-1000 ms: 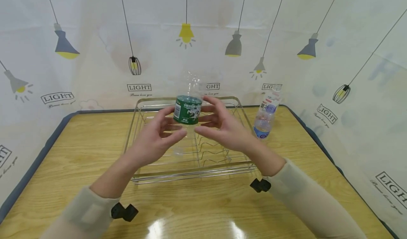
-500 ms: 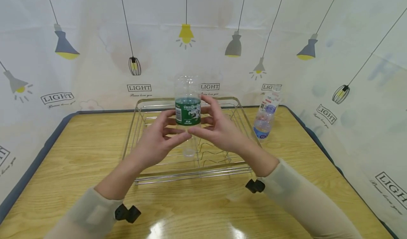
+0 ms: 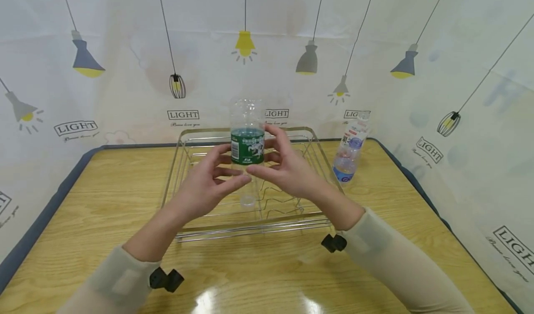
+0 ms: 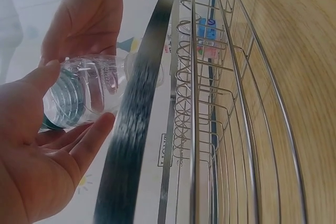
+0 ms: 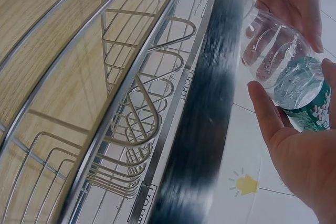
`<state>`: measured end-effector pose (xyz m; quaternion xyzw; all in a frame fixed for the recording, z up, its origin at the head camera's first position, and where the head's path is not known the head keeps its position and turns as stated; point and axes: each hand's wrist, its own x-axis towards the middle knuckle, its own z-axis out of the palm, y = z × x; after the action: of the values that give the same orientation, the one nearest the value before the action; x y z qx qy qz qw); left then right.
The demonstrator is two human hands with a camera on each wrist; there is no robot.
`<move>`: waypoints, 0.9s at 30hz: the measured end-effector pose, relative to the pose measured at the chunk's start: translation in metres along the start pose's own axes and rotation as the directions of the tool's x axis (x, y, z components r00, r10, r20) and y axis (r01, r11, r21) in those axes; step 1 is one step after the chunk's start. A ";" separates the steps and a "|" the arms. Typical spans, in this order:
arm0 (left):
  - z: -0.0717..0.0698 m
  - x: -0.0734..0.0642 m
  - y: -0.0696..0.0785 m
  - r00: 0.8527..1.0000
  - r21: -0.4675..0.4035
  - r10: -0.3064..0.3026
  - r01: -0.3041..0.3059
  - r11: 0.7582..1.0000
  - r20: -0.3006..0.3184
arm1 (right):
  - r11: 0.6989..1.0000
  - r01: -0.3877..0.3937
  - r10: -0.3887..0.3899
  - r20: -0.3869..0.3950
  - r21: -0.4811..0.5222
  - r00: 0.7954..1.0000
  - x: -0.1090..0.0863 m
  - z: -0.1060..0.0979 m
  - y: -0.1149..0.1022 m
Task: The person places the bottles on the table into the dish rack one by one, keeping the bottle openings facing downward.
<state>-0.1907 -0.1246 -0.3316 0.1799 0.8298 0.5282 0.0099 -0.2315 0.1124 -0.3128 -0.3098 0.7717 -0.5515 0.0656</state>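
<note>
Left hand, right hand half-curled, gripping neck-down bottle over wire rack — uneven squeeze could tip it.

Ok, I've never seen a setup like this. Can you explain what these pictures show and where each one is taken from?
There's no machine here: a person works with two bare hands, the left hand and the right hand. The wide picture comes from a camera on the head, looking forward and down. The other two come from cameras on the wrists and look tipped sideways, so the wooden table fills the right side of one and the left of the other.

Both hands hold a clear green-labelled bottle, neck down, over a wire rack on the table. Whether its neck touches the wires, I can't tell. Right of the rack stands another bottle. The hanging lamps are only printed on the backdrop.
</note>
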 end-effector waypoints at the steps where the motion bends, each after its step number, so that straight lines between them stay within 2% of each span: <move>1: 0.000 0.000 0.000 1.000 0.002 0.000 0.000 1.000 0.001 | 1.000 0.001 -0.001 -0.001 0.001 1.000 0.000 0.000 0.000; 9: -0.003 -0.001 0.002 0.999 0.006 0.024 -0.024 1.000 0.025 | 0.999 -0.005 0.006 -0.015 0.040 1.000 0.000 -0.003 -0.003; 19: -0.005 -0.002 0.000 0.999 -0.006 0.013 -0.013 1.000 0.031 | 0.999 0.013 -0.012 -0.020 0.046 1.000 0.003 -0.003 -0.004; 23: -0.010 -0.004 -0.002 0.999 -0.021 0.023 -0.023 1.000 0.022 | 0.998 0.022 -0.021 -0.024 0.053 0.999 0.004 -0.002 -0.005; 27: -0.018 -0.011 -0.004 1.000 0.009 0.029 -0.029 1.000 0.012 | 0.998 0.034 -0.032 -0.032 0.051 0.999 0.004 -0.003 -0.007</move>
<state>-0.1851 -0.1456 -0.3289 0.1949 0.8294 0.5235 0.0063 -0.2336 0.1112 -0.3043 -0.3121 0.7528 -0.5771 0.0524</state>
